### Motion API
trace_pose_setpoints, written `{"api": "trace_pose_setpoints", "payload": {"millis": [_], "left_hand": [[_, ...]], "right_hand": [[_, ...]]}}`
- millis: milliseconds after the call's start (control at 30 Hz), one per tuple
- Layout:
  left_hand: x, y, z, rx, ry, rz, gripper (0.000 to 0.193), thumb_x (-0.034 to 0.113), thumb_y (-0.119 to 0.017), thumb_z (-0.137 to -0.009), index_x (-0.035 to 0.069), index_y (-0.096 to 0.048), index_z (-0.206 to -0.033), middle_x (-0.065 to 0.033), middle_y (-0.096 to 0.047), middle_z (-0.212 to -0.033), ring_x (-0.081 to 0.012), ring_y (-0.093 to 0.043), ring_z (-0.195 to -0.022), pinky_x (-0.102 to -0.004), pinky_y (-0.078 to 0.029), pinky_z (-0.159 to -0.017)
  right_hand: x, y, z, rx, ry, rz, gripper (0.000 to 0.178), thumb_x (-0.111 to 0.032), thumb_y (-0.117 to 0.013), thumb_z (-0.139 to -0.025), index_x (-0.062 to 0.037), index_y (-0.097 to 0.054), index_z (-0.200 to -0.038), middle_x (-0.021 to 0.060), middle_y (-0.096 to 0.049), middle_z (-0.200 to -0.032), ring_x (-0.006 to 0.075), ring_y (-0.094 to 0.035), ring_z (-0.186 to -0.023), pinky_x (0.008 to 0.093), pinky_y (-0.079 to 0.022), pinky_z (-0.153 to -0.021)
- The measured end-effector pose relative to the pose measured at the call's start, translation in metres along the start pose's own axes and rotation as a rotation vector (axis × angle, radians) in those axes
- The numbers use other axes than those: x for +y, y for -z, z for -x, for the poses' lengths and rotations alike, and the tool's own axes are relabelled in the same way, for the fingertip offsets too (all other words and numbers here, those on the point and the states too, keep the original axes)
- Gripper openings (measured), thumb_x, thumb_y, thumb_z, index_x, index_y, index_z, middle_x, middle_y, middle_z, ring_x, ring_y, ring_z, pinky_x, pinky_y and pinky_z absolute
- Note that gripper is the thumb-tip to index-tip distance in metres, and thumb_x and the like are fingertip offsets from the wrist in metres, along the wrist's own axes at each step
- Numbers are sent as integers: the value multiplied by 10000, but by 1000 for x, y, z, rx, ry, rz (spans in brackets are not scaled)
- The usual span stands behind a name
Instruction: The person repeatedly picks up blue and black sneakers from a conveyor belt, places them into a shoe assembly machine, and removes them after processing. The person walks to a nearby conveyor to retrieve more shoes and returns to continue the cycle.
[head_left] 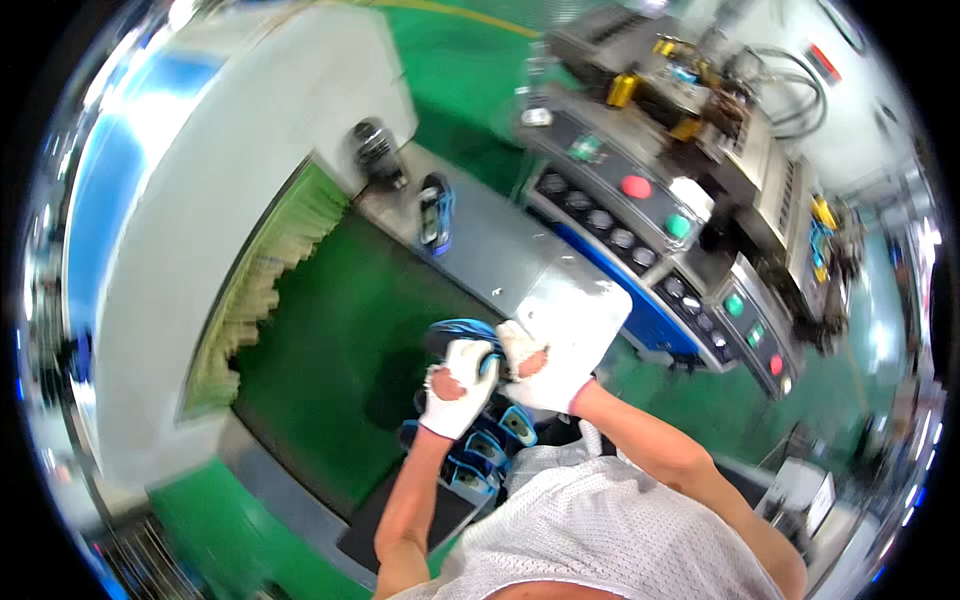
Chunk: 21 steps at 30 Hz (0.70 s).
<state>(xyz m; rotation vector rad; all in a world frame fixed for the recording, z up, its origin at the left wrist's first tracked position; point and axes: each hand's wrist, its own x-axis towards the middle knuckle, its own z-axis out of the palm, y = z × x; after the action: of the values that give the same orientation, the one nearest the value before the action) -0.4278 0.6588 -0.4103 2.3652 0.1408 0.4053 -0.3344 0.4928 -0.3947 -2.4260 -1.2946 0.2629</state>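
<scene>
In white work gloves with worn, open patches, both my hands meet in the middle of the view. My left hand (460,388) is closed around a black and blue shoe upper (462,331). Pressed up against the same piece from the other side is my right hand (535,368), its fingers curled at the upper's edge. Part of the upper is hidden behind the gloves. Just below my hands, several more blue and dark shoe uppers (487,449) lie in a cluster near my body, partly covered by my left arm.
A pale machine housing (240,120) with a green strip curtain (270,270) spans a dark green conveyor belt (330,350). One blue-black shoe (436,213) stands on the grey side ledge (485,255), near a dark object (377,152). A button-studded machine (640,190) stands at right.
</scene>
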Motion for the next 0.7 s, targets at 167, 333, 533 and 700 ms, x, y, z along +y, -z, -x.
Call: {"api": "trace_pose_setpoints", "payload": {"millis": [167, 333, 533, 700], "left_hand": [[143, -59, -77, -235, 165, 496, 138, 88, -647, -919, 37, -673, -1044, -127, -673, -986, -274, -664, -875, -383, -537, -806], [305, -125, -152, -505, -456, 219, 214, 143, -660, -922, 49, -682, -1113, -124, -685, -1062, -252, -682, -939, -358, -534, -842], [438, -221, -223, -421, -628, 365, 629, 185, -755, -871, 3, -477, -1405, -199, -507, -1383, -265, -666, -1042, -378, -555, -892], [510, -367, -293, -455, -336, 328, 647, 334, -697, -902, -9, -463, -1399, -230, -555, -1352, -335, -574, -1239, -408, -451, -1058]], "right_hand": [[87, 64, 84, 145, -243, -354, 597, -162, -613, -784, 13, -462, -1335, 263, -626, -1120, 427, -657, -961, 455, -514, -778], [157, 156, 197, 376, -482, -570, 700, -372, -720, -826, -33, -456, -1379, 234, -645, -1179, 374, -681, -1015, 443, -539, -858], [205, 208, 318, 888, -770, -1439, 615, -182, -777, -828, 48, -531, -1343, 134, -660, -1212, 227, -647, -1057, 361, -518, -945], [245, 200, 403, 1375, -800, -1584, 454, -75, -718, -824, 51, -577, -1237, 89, -668, -1116, 159, -654, -944, 327, -554, -831]]}}
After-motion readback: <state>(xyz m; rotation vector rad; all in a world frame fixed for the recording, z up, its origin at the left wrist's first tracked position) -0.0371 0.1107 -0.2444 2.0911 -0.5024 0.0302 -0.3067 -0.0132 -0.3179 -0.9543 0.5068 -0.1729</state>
